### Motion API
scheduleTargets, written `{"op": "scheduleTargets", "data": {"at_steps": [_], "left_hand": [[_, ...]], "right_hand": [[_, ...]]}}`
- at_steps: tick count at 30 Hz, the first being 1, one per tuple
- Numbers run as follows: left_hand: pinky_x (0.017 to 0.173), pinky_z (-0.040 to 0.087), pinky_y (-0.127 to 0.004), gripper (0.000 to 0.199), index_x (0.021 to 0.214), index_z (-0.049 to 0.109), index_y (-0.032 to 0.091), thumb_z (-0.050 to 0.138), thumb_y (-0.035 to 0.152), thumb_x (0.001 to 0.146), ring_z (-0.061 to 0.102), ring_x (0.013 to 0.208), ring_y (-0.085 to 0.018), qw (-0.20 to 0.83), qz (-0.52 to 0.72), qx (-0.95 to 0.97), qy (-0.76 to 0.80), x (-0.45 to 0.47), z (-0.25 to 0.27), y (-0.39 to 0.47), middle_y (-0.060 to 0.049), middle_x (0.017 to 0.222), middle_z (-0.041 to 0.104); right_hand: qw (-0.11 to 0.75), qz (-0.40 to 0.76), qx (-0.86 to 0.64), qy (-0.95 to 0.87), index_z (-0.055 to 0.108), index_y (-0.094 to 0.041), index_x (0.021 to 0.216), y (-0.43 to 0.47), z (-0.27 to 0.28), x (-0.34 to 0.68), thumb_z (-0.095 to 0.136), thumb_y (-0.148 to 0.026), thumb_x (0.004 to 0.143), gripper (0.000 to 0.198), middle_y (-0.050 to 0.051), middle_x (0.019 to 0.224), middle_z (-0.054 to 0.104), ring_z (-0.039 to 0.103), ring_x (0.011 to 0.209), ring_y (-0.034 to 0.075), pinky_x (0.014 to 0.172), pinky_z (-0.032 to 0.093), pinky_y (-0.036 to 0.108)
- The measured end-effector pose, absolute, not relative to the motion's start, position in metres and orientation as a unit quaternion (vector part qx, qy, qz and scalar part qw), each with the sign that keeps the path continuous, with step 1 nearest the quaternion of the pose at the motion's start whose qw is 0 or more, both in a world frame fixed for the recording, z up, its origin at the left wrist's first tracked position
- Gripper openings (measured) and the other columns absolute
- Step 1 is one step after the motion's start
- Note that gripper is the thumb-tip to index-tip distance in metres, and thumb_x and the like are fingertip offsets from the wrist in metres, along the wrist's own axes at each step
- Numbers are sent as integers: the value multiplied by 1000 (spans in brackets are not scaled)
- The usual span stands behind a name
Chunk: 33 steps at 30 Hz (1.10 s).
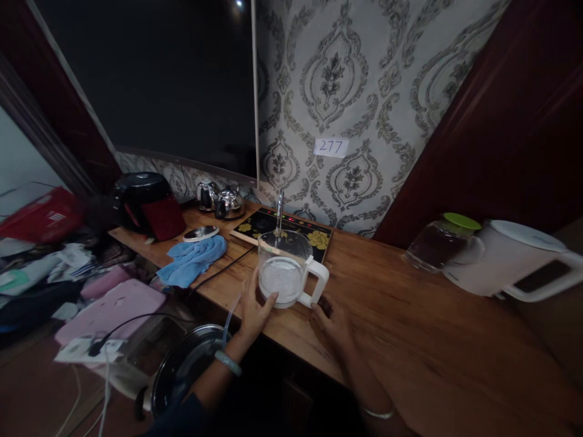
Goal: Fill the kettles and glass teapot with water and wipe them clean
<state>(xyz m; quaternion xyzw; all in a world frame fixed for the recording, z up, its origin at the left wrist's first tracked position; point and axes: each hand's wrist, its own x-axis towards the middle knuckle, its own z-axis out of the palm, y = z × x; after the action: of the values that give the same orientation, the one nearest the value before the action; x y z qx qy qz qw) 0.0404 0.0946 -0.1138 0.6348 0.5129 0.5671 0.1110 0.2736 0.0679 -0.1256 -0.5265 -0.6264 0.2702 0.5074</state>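
A clear glass jug (279,280) with a white handle (321,277) stands upright near the front edge of the wooden counter; its lower part looks whitish. My left hand (255,311) holds its left side, with the thumb across the front near the base. Close to the handle's lower end, my right hand (336,325) touches the white plastic with its fingertips; the other fingers are curled and partly in shadow. Right behind the jug are a chrome tap (280,209) and a black tea stove panel with gold flowers (319,239).
A blue cloth (191,261), a round lid (201,233) and two steel kettles (230,202) sit on the left. On the right stand a green-lidded pitcher (435,246) and a white jug (505,261). Below the counter edge is a pot (182,358).
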Motion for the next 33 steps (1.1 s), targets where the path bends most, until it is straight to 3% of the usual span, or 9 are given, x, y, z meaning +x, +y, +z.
{"op": "scheduleTargets", "data": {"at_steps": [15, 25, 33], "left_hand": [[106, 44, -53, 72, 147, 42, 20, 65, 48, 84, 51, 129, -32, 117, 567, 634, 514, 40, -112, 93, -16, 138, 54], [106, 43, -54, 72, 146, 42, 21, 66, 47, 84, 51, 129, -32, 108, 571, 634, 511, 41, -112, 94, -16, 138, 54], [107, 44, -54, 72, 147, 40, 21, 65, 46, 84, 51, 129, -32, 107, 568, 634, 513, 40, -113, 94, -16, 139, 54]], "right_hand": [[496, 247, -545, -629, 73, -21, 96, 66, -114, 273, 59, -39, 86, 25, 5, 84, 74, 65, 75, 22, 68, 50, 32], [503, 268, -538, -621, 72, -21, 101, 68, -117, 272, 56, -37, 88, 27, 8, 98, 75, 68, 87, 26, 79, 53, 37], [503, 263, -546, -616, 72, -20, 96, 68, -115, 272, 59, -38, 86, 24, 6, 87, 75, 67, 78, 24, 73, 53, 35]]}}
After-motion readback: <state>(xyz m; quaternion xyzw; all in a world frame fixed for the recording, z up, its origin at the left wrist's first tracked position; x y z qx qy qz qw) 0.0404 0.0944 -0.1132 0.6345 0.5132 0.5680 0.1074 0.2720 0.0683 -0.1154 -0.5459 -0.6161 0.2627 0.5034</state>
